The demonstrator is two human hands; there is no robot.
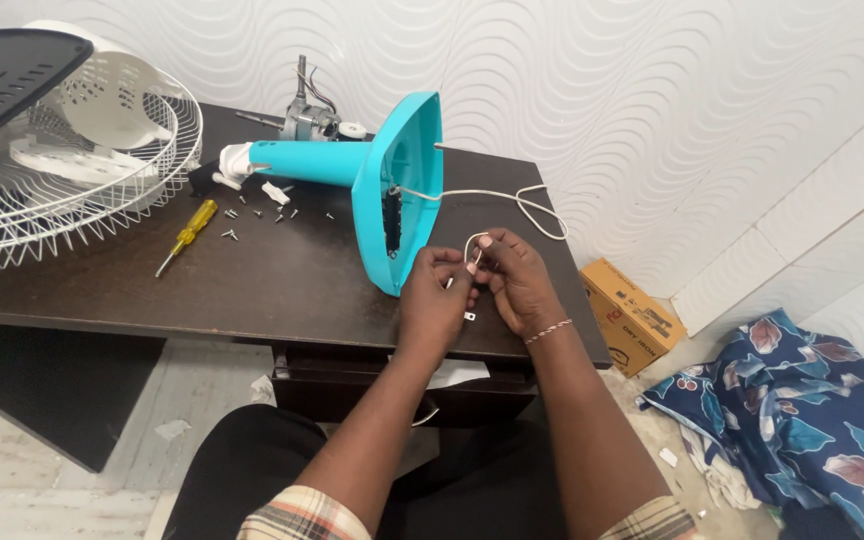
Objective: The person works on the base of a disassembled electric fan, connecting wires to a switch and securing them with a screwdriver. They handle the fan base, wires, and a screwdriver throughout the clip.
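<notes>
A turquoise fan stand (pixel 392 180) lies on its side on the dark table (pixel 252 290), its square base facing me. A white cord (pixel 522 200) runs out of the base and loops toward my hands. Both hands meet just right of the base. My left hand (pixel 434 300) pinches the end of the cord. My right hand (pixel 517 280) grips the same cord end between thumb and fingers. A small metal piece (pixel 469 316) lies on the table under my hands.
White wire fan guards (pixel 62 170) and a dark blade sit at the table's left. A yellow screwdriver (pixel 186 236) and several loose screws (pixel 252 215) lie near the fan motor (pixel 314 118). On the floor at right are a cardboard box (pixel 632 315) and blue patterned cloth (pixel 802 400).
</notes>
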